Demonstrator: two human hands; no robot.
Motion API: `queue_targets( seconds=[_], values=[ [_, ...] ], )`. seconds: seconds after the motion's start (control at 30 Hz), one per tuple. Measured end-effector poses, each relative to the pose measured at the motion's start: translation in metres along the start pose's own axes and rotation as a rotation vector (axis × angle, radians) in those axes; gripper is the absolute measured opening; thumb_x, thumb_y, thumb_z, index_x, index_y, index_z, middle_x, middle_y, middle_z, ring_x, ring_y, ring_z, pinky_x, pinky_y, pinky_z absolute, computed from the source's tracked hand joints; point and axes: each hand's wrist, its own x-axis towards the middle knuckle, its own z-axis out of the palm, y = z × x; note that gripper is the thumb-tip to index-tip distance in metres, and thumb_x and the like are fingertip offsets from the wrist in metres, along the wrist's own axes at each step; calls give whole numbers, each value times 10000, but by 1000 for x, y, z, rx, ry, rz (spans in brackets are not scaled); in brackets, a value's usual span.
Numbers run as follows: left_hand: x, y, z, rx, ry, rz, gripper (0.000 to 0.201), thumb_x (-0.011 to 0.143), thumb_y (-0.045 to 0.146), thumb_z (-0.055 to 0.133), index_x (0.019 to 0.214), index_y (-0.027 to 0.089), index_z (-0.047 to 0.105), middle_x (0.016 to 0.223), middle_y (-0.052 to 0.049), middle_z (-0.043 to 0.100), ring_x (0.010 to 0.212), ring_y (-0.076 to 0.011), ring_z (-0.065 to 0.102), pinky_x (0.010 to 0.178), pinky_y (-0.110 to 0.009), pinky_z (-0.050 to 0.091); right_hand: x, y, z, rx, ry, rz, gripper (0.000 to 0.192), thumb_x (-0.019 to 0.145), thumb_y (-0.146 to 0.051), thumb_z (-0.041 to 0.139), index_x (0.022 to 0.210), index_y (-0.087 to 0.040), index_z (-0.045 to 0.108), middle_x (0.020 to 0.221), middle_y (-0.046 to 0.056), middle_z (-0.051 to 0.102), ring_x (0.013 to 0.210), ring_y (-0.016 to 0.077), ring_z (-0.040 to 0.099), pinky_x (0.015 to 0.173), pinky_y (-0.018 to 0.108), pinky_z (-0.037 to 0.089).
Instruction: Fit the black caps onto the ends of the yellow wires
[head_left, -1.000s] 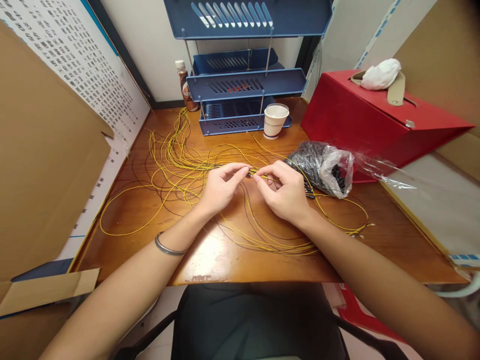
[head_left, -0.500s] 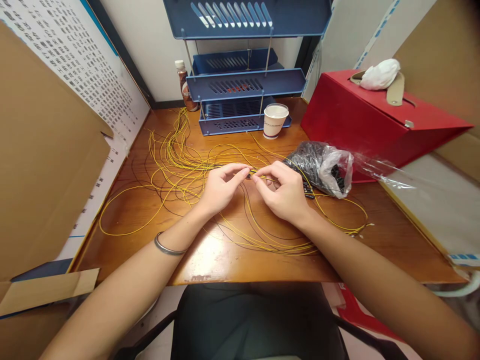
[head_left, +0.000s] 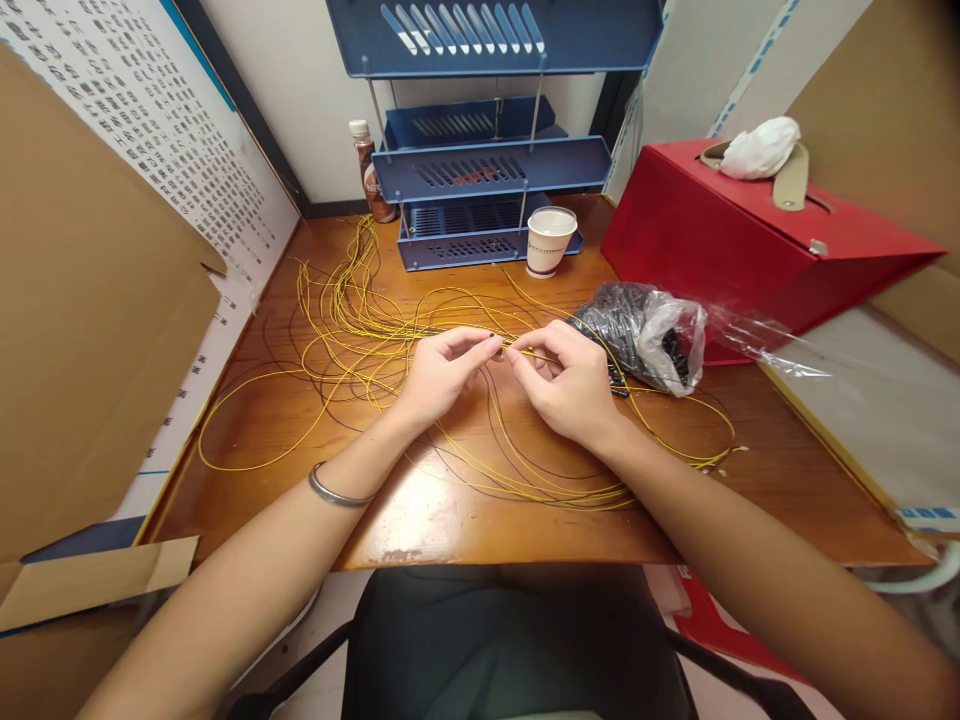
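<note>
My left hand point(head_left: 442, 375) and my right hand point(head_left: 566, 385) meet fingertip to fingertip over the middle of a wooden desk point(head_left: 420, 510). The left thumb and forefinger pinch a small dark piece at the end of a yellow wire point(head_left: 525, 353). Pinched in my right fingers is that same yellow wire, just to the right. A loose tangle of yellow and black wires point(head_left: 352, 320) spreads over the desk around both hands. A clear plastic bag of small black parts point(head_left: 645, 335) lies just right of my right hand.
A blue tiered tray rack point(head_left: 487, 170) stands at the back, with a paper cup point(head_left: 551, 240) and a brown bottle point(head_left: 367, 170) beside it. A red box point(head_left: 750, 240) fills the right side. Cardboard sheets point(head_left: 82, 330) wall in the left. A black chair point(head_left: 517, 640) is below.
Both hands stay in place; my right fingers have shifted slightly along the wire. Nothing else has moved.
</note>
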Motion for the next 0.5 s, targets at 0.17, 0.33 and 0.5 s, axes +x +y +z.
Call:
queue_targets(
  seconds=[0.17,0.33,0.5],
  values=[
    [-2,1,-1,11,-13,-5,275,775,395,799,862,134,780,772,-60,765,453,-45,468,423,-198,383,0,1,0,1,2,9,63,874,-168,674,819,-192,694,689,-18,544,597,125,486,591,296,397],
    [-1,0,0,-8,-20,-13,263,771,381,800,873,138,792,788,-69,777,455,-50,471,431,-203,389,-1,2,0,8,2,17,55,876,-170,678,829,-192,695,700,-18,546,603,123,492,599,298,405],
    [-1,0,-1,-28,-22,-30,245,769,368,801,868,144,798,774,-63,776,453,-51,466,436,-205,394,-1,1,0,3,9,13,58,875,-163,681,827,-191,696,689,-21,539,599,123,486,599,298,405]
  ],
)
